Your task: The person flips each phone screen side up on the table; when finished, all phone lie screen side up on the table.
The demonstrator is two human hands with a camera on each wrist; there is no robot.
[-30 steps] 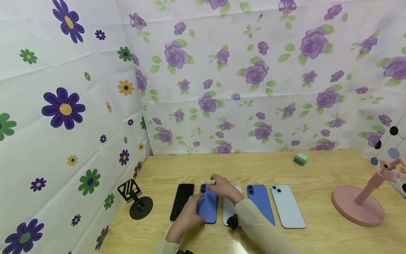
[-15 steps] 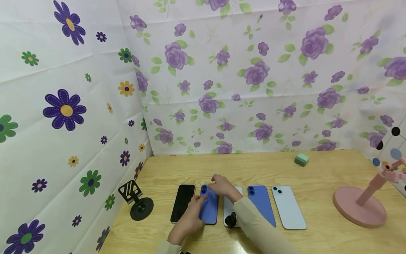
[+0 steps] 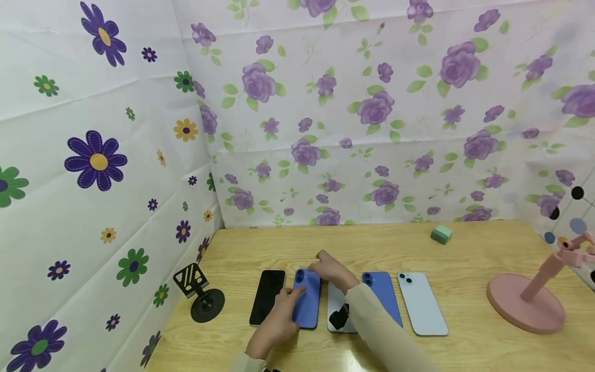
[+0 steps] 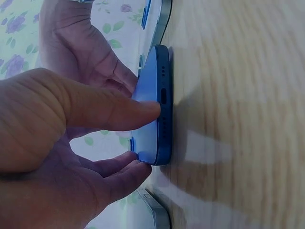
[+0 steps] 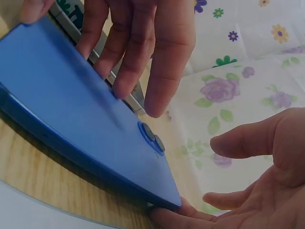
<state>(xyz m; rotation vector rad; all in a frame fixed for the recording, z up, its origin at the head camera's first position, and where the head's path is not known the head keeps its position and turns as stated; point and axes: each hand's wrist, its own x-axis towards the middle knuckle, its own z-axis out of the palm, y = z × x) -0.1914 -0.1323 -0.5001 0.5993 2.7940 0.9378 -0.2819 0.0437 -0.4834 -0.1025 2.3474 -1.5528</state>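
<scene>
Head view: blue phone (image 3: pixel 309 306) lies lengthwise near-to-far; left hand (image 3: pixel 279 321) grips its near-left side, right hand (image 3: pixel 335 273), fingers spread, touches its far-right corner.

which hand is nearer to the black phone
Left. The left hand is beside the black phone, at the left edge of the adjacent blue phone; the right hand is farther, at its top right corner.
</scene>
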